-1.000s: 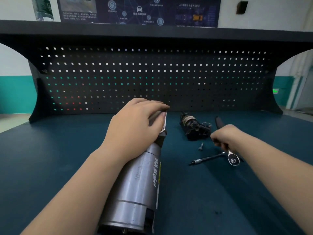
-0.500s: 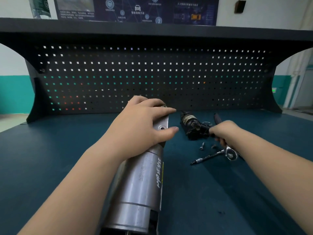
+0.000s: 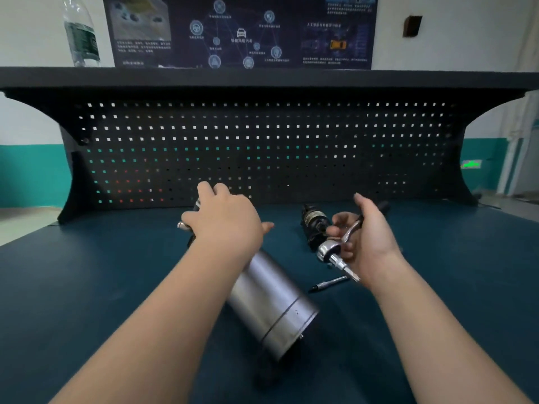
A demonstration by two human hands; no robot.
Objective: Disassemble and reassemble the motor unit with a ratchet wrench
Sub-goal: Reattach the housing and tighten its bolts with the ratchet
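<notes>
The grey cylindrical motor unit (image 3: 271, 301) lies on the blue bench, its near end angled toward the lower right. My left hand (image 3: 224, 220) rests on its far end, fingers spread over the metal fitting there. My right hand (image 3: 364, 243) is lifted above the bench and holds the ratchet wrench (image 3: 335, 249) by its handle, the chrome head pointing down and left with a short bit in it. A small dark motor part (image 3: 313, 225) lies behind the wrench.
A thin extension bar (image 3: 328, 284) lies on the blue bench top (image 3: 87, 287) below the wrench. A black pegboard (image 3: 262, 147) closes the back under a shelf with a plastic bottle (image 3: 81, 33).
My right hand has lifted the ratchet wrench off the bench and turned palm up. The motor unit has swung so its near end points right. The view tilted upward.
</notes>
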